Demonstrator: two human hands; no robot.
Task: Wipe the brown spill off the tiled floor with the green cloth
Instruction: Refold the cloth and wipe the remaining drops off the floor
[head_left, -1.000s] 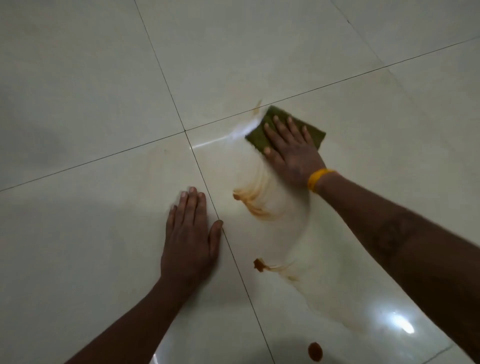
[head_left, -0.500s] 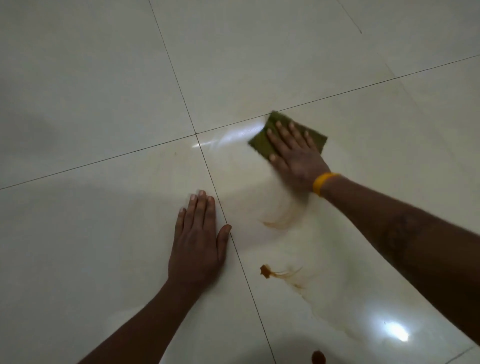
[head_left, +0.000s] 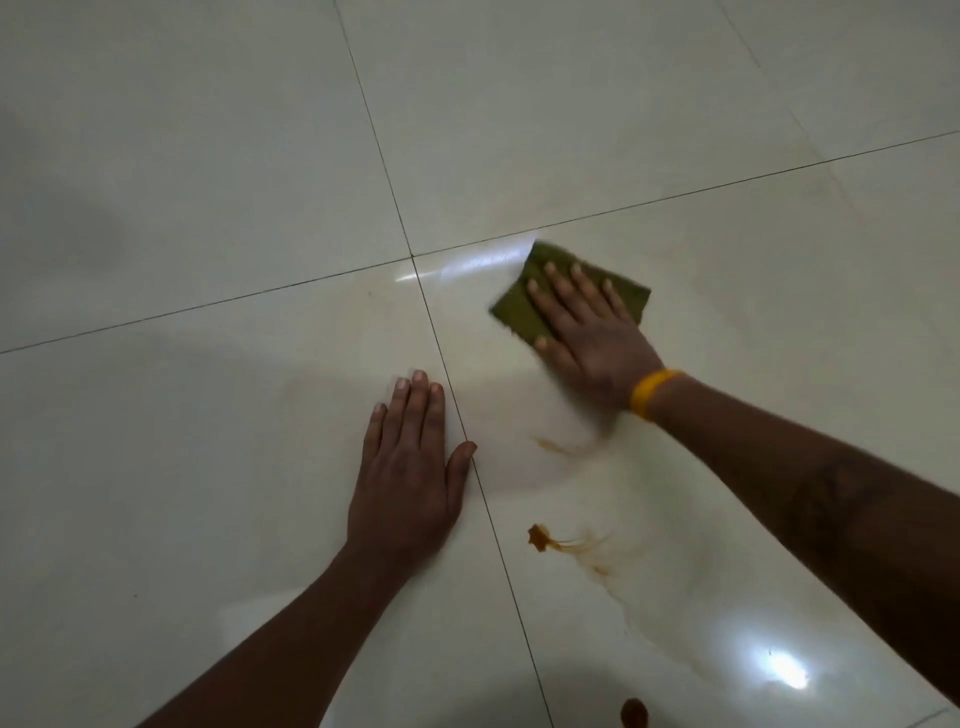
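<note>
The right hand lies flat with fingers spread, pressing the green cloth to the tiled floor, while the left hand rests open and empty on the tile beside it. The cloth looks soft, thin and light, likely to bunch, so a broad palm over its middle suits it. Brown spill remains nearer the person, well apart from the cloth

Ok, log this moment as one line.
right hand flat on green cloth | left hand braced on floor | brown spill remains
</note>
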